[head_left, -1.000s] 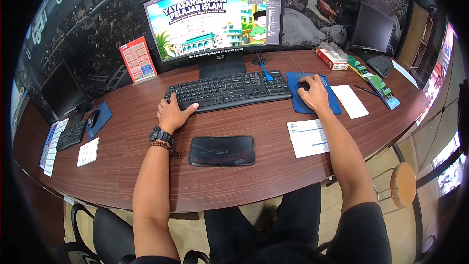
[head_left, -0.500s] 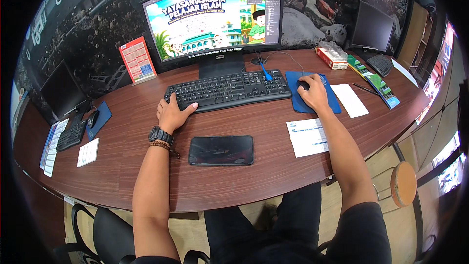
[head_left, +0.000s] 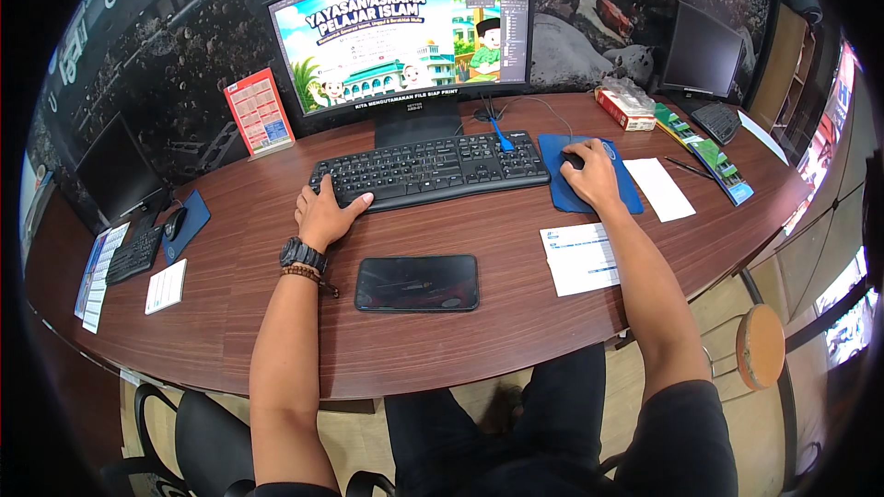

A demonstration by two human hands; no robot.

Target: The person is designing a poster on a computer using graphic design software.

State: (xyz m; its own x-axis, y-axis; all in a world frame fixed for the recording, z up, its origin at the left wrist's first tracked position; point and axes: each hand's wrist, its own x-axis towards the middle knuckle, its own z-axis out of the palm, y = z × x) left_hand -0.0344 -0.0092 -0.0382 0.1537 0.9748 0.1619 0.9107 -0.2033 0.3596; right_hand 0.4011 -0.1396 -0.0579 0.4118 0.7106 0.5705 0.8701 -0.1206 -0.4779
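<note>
As the monitor, upper centre, looks unchanged, suggesting no progress, my right hand still cups the mouse, my left hand splayed on the keyboard.

The left grip lies palm down, thumb spread wide. The right grip curls, its forearm slanting inward from lower right.

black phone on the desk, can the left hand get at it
Probably yes: the phone lies close to the left hand, with only desk between them, though that hand touches the keyboard.
</note>
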